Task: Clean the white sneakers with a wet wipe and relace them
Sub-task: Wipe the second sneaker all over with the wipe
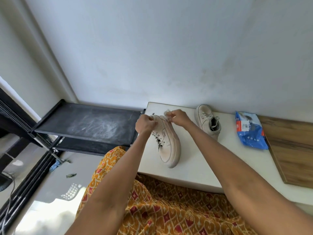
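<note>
On the white table [194, 167] a sneaker [169, 146] lies tilted, its heel held up: the left hand [145, 123] grips it, fingers curled, while the right hand [179, 117] pinches a wet wipe [166, 114] against it. The second sneaker [208, 121] sits at two o'clock, the blue wipes pack [250, 131] beyond it.

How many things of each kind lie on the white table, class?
Sneakers: 2, the near sneaker and the far sneaker
Blue wipes packet: 1
Wet wipe, held in the hands: 1
Total: 4
</note>
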The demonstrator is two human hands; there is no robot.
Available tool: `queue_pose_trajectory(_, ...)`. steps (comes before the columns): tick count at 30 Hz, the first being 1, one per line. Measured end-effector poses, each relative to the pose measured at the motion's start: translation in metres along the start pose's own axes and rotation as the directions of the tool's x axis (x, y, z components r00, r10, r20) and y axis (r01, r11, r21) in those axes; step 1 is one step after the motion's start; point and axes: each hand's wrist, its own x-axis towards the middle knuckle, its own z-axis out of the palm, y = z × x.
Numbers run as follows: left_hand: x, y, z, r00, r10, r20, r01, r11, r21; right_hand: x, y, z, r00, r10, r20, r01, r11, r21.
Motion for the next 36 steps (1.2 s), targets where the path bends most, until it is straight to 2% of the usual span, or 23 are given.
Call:
queue_pose_trajectory(2, 0.000, 0.008, 0.002, 1.000, -0.003, -0.004, 0.002, 1.000, -0.019, 0.001, 0.004, 0.009, 1.000, -0.001, 0.023, 0.003, 0.997, -0.074)
queue_pose_trajectory(5, -0.001, 0.018, 0.009, 1.000, 0.006, -0.008, -0.006, 1.000, -0.007, -0.006, 0.012, 0.015, 0.997, 0.012, -0.073, -0.017, 0.998, -0.067)
queue_pose_trajectory(11, -0.004, 0.028, 0.016, 0.998, 0.038, -0.051, -0.036, 0.999, 0.036, -0.006, 0.031, 0.014, 0.991, 0.062, -0.114, -0.074, 0.992, -0.099)
queue_pose_trajectory(15, -0.003, 0.019, 0.007, 0.999, 0.019, -0.034, -0.017, 0.998, 0.053, -0.003, 0.022, 0.012, 0.998, -0.013, -0.068, 0.016, 0.998, 0.056)
queue_pose_trajectory(20, 0.001, 0.010, -0.001, 1.000, 0.006, 0.010, -0.007, 0.999, 0.039, 0.006, -0.007, 0.010, 0.954, 0.000, -0.299, 0.096, 0.947, 0.305)
queue_pose_trajectory(22, 0.003, 0.011, -0.003, 0.999, -0.009, 0.036, 0.008, 0.999, 0.031, 0.012, -0.023, 0.012, 0.953, -0.092, -0.289, 0.166, 0.956, 0.243)
queue_pose_trajectory(24, 0.006, 0.009, -0.004, 0.999, -0.028, 0.038, 0.027, 0.999, 0.020, 0.019, -0.034, 0.018, 0.968, -0.169, -0.183, 0.186, 0.980, 0.076)
queue_pose_trajectory(26, 0.007, 0.005, -0.005, 0.998, -0.050, 0.026, 0.050, 0.999, 0.020, 0.024, -0.037, 0.030, 0.982, -0.175, -0.067, 0.172, 0.984, -0.046)
queue_pose_trajectory(28, 0.008, -0.001, -0.006, 0.998, -0.065, 0.012, 0.065, 0.998, 0.005, 0.023, -0.036, 0.039, 0.978, -0.210, -0.020, 0.207, 0.974, -0.096)
queue_pose_trajectory(33, 0.008, -0.011, -0.009, 0.998, -0.057, 0.017, 0.057, 0.997, -0.058, 0.005, -0.021, 0.037, 0.907, -0.420, -0.020, 0.397, 0.870, -0.292)
queue_pose_trajectory(36, 0.006, -0.012, -0.009, 0.999, -0.047, 0.014, 0.048, 0.996, -0.071, -0.017, -0.003, 0.035, 0.839, -0.543, -0.038, 0.494, 0.789, -0.366)
